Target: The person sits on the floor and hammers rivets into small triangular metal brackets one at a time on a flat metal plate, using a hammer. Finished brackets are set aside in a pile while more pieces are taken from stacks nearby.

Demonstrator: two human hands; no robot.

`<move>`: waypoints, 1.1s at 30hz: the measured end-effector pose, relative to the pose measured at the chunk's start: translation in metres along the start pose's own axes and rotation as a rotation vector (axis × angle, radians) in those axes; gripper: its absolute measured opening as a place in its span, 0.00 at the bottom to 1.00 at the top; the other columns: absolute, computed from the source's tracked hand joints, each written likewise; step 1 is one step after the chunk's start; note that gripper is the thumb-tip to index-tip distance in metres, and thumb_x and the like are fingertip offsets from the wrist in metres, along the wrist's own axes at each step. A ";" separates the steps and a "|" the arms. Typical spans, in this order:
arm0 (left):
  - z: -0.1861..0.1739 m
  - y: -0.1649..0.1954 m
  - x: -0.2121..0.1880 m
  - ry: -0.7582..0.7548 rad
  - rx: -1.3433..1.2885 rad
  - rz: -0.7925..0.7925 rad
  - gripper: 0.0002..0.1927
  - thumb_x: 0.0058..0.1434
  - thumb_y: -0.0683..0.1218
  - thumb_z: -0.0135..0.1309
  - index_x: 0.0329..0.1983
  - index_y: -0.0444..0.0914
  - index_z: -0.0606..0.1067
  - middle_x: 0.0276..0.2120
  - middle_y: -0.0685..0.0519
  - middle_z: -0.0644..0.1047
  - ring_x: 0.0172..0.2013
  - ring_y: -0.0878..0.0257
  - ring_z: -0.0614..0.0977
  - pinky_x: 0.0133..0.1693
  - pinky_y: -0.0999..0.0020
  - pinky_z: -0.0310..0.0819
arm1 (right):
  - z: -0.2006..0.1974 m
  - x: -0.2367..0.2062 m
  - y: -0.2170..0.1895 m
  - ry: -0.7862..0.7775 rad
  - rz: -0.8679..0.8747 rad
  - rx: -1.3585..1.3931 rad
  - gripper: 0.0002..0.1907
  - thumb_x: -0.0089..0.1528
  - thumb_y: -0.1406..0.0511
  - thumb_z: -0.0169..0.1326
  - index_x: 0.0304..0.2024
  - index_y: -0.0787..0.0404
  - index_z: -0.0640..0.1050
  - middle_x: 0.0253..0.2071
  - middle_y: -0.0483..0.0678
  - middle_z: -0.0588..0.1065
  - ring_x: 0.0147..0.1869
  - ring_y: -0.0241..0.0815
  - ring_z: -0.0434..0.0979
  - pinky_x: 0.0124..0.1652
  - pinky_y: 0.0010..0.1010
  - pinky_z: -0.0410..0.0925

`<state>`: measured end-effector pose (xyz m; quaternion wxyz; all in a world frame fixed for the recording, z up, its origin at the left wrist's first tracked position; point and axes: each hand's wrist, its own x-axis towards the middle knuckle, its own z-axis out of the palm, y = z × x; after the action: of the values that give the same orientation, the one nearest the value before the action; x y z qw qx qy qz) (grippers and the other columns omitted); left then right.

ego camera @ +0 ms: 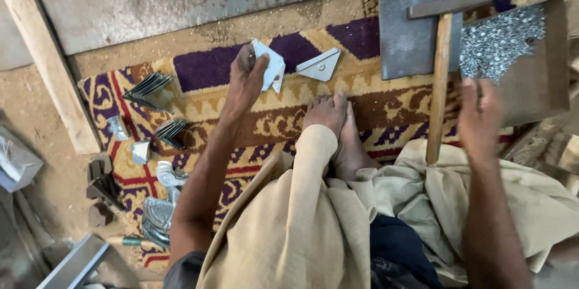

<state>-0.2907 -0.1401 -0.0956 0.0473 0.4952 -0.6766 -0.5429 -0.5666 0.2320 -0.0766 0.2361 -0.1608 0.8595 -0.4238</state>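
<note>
L hand [247,81] pinches a folded metal bracket [269,69] over the rug [199,66]. R hand [479,114] blurred near hammer handle [439,84], grip can't tell.

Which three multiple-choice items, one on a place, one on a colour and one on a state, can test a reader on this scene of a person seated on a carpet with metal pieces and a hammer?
1. Where does the second triangular metal piece lie?
A. On the carpet, right of the held piece
B. In the tray of nails
C. On the wooden plank

2. What colour is the hammer handle?
A. Blue
B. Light brown wood
C. Black

3. What is the left hand doing?
A. Resting flat and empty
B. Holding a folded metal piece
C. Gripping the hammer

Answers:
1 A: it lies flat on the carpet beside the held piece.
2 B: the handle shows bare pale wood.
3 B: the fingers close on the piece, lifted above the carpet.
</note>
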 end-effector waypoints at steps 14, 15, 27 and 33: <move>0.096 0.012 -0.013 0.076 0.625 0.691 0.32 0.51 0.47 0.71 0.57 0.35 0.72 0.50 0.45 0.72 0.50 0.49 0.72 0.50 0.53 0.71 | -0.045 0.008 0.039 -0.025 -0.427 -0.732 0.10 0.64 0.67 0.64 0.43 0.65 0.78 0.42 0.59 0.79 0.50 0.60 0.79 0.52 0.46 0.71; 0.095 0.014 -0.013 0.063 0.610 0.704 0.30 0.51 0.45 0.71 0.56 0.35 0.73 0.50 0.45 0.72 0.50 0.49 0.72 0.50 0.52 0.71 | -0.047 0.006 0.039 -0.013 -0.403 -0.737 0.09 0.64 0.68 0.64 0.43 0.65 0.79 0.42 0.60 0.78 0.49 0.61 0.79 0.51 0.47 0.71; 0.089 0.006 -0.010 0.113 0.475 0.751 0.26 0.59 0.47 0.70 0.55 0.33 0.72 0.44 0.44 0.70 0.44 0.51 0.72 0.45 0.55 0.72 | -0.057 -0.014 0.032 0.150 -0.202 -0.428 0.06 0.72 0.67 0.63 0.45 0.66 0.83 0.37 0.57 0.79 0.40 0.49 0.81 0.45 0.40 0.71; 0.110 0.002 -0.021 0.094 0.668 0.624 0.26 0.60 0.49 0.67 0.56 0.33 0.72 0.46 0.45 0.68 0.47 0.51 0.69 0.47 0.55 0.71 | -0.057 -0.013 0.051 0.256 -0.389 -0.572 0.07 0.74 0.68 0.62 0.46 0.67 0.84 0.40 0.57 0.80 0.43 0.47 0.81 0.44 0.36 0.71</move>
<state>-0.3478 -0.0493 -0.1288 0.0772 0.2800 -0.9284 -0.2319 -0.5909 0.3059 -0.0841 -0.0127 -0.3266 0.9191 -0.2203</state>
